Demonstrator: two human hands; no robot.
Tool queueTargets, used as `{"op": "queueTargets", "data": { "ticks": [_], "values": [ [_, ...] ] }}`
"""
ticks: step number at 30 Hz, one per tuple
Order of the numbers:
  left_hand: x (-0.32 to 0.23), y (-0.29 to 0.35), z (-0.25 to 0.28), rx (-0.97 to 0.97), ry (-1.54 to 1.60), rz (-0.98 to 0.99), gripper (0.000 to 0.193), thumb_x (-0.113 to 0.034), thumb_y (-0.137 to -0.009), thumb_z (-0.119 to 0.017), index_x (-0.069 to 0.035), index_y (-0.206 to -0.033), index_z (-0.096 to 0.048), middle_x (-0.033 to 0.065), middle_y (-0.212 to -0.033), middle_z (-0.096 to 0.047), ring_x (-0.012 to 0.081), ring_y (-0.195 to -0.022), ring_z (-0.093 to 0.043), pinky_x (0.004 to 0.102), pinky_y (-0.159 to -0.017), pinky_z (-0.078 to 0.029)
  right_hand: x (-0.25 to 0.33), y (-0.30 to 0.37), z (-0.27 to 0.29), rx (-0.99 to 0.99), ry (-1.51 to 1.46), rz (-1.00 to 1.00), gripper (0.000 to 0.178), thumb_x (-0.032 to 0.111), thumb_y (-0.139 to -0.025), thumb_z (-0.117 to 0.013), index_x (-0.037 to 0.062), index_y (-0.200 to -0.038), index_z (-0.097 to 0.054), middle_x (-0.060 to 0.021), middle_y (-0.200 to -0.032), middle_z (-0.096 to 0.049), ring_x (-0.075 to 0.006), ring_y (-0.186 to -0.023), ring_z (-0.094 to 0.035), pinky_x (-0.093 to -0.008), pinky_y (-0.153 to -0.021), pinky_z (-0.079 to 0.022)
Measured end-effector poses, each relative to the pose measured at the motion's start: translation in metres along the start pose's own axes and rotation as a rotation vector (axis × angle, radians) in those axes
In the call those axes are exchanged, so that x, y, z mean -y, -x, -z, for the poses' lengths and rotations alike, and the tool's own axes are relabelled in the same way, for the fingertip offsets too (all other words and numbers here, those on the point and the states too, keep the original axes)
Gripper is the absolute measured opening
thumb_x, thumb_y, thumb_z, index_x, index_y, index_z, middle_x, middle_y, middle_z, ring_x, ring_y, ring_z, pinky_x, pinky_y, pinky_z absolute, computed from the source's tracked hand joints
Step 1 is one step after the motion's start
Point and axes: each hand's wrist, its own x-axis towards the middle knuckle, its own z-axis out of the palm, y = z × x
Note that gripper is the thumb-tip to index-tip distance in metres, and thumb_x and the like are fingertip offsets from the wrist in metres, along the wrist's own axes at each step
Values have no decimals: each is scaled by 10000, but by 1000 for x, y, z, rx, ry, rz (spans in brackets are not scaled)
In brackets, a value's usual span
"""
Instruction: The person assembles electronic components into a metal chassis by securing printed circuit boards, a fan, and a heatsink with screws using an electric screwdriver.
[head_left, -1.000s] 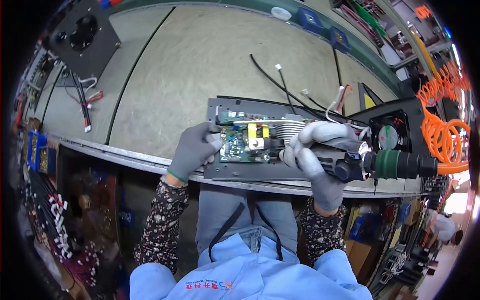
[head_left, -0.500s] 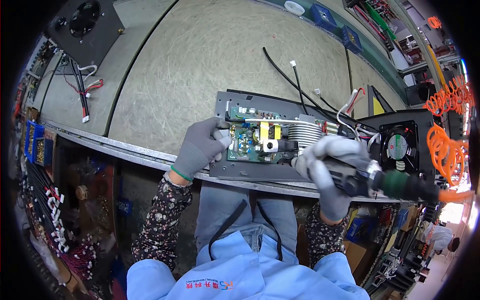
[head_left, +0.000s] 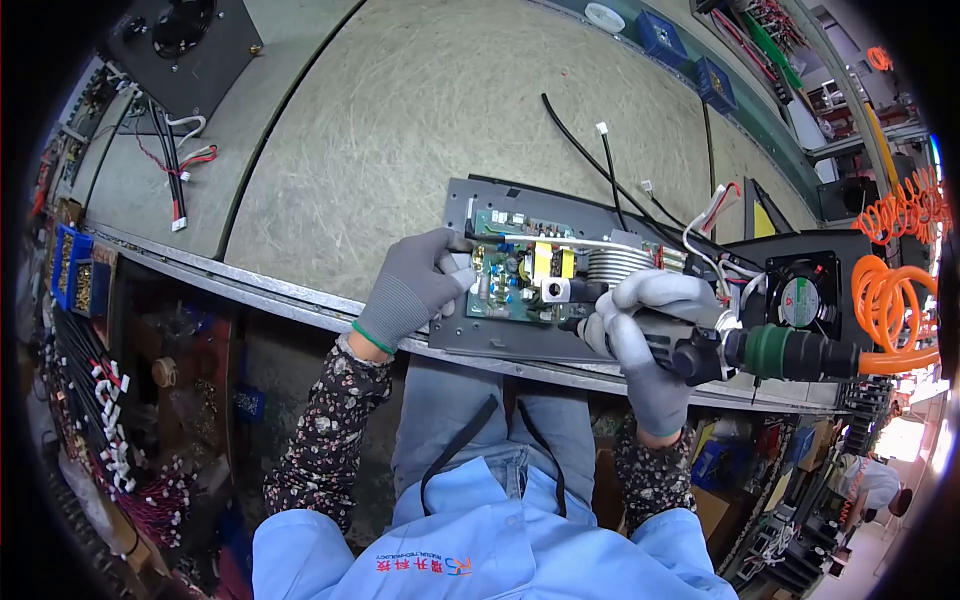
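Note:
My left hand (head_left: 412,288), in a grey glove, rests its fingers on the left end of a green circuit board (head_left: 525,280). The board lies in a grey metal tray (head_left: 500,340) at the near edge of the bench. My right hand (head_left: 645,330), also gloved, is wrapped around a black pneumatic screwdriver (head_left: 745,350) with a green collar. The tool lies nearly level, its tip pointing left onto the board near a white component. A coiled orange air hose (head_left: 890,300) runs from the tool's rear.
A black box with a fan (head_left: 800,295) stands right of the tray, with black and white wires (head_left: 620,190) trailing from it. Another black fan unit (head_left: 185,45) and loose cables (head_left: 175,165) lie far left. Blue bins (head_left: 660,35) sit at the back. Parts shelves hang below the bench.
The view has drifted so the tray and hands sit lower and further right. The screwdriver's tip has come down closer onto the board; my left hand stays on the board's left end.

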Motion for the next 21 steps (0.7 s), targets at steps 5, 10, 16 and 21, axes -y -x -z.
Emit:
{"op": "queueTargets", "data": {
  "ticks": [5, 10, 16, 21],
  "values": [
    [-1, 1, -1, 2, -28, -37, 269, -62, -761, -637, 47, -1005, -611, 53, -600, -581, 76, -457, -548, 228, -420, -427, 17, -4, -2, 10, -131, 126, 288, -73, -762, -616, 22, -994, -473, -105, -907, -580, -157, -766, -597, -292, -707, -524],
    [5, 0, 0, 4, 13, -70, 246, -75, -747, -636, 37, -965, -612, 57, -584, -587, 90, -462, -563, 231, -437, -435, 0, 1, -4, 27, -30, 6, 347, -109, -757, -593, 33, -1032, -435, -115, -933, -570, -163, -779, -589, -296, -701, -520],
    [9, -6, 0, -10, -59, -100, 267, -123, -724, -648, 19, -948, -618, 84, -599, -605, 143, -476, -594, 273, -484, -476, 26, -16, -27, 345, -479, 270, 403, -149, -771, -557, 15, -1097, -384, -162, -951, -525, -222, -761, -587, -383, -694, -540],
    [7, -8, 2, 3, -86, -69, 293, -142, -724, -664, 11, -970, -624, 87, -592, -611, 168, -496, -607, 289, -519, -484, 21, -19, -65, 216, -306, 181, 329, -105, -731, -635, 31, -983, -474, -121, -861, -610, -201, -776, -626, -343, -726, -534]
  ]
}}
